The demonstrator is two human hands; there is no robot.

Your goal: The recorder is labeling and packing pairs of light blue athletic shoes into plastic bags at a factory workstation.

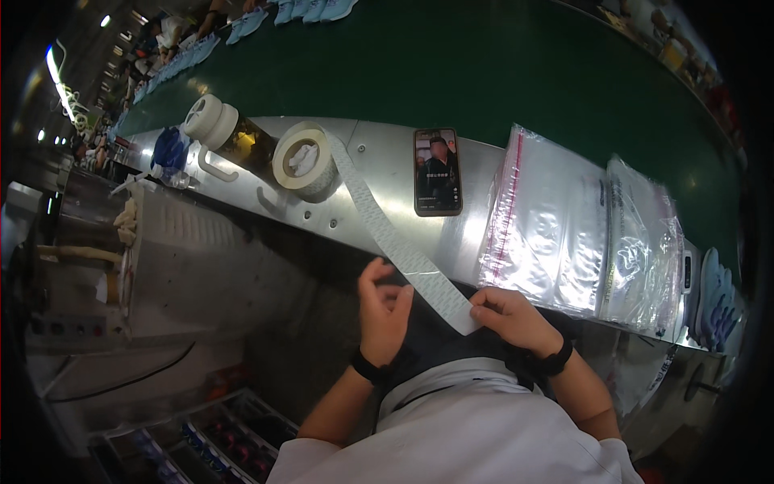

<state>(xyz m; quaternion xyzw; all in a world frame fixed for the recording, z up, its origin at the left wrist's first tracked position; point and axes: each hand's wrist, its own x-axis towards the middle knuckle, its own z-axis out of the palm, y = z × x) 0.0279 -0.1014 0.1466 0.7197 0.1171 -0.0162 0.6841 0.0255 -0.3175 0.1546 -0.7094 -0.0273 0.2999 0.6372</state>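
While the right hand (514, 320) pinches the free end of the pale strip (387, 234), thumb against fingertips with no visible gap, the left hand (384, 319) is half open by the strip's left edge, fingers loosely curled, thumb apart, nothing in its grip; can't tell if a fingertip touches the strip. Strip runs from the roll (319, 179) on the metal ledge (379, 153) down past the ledge's near edge, between the hands, in front of the body. Pinching the end probably keeps it extended and fairly straight. Roll sits on its side face, probably so it stays put; the white wad (303, 160) fills its core, reason unclear. Phone (436, 172) lies screen up, presumably for viewing; clear bags (548, 226) lie to the right, likely for easy reach. Strip looks whitish-grey, flat, with small repeated marks in rows, a shiny patch near the hands, end corner pointed.
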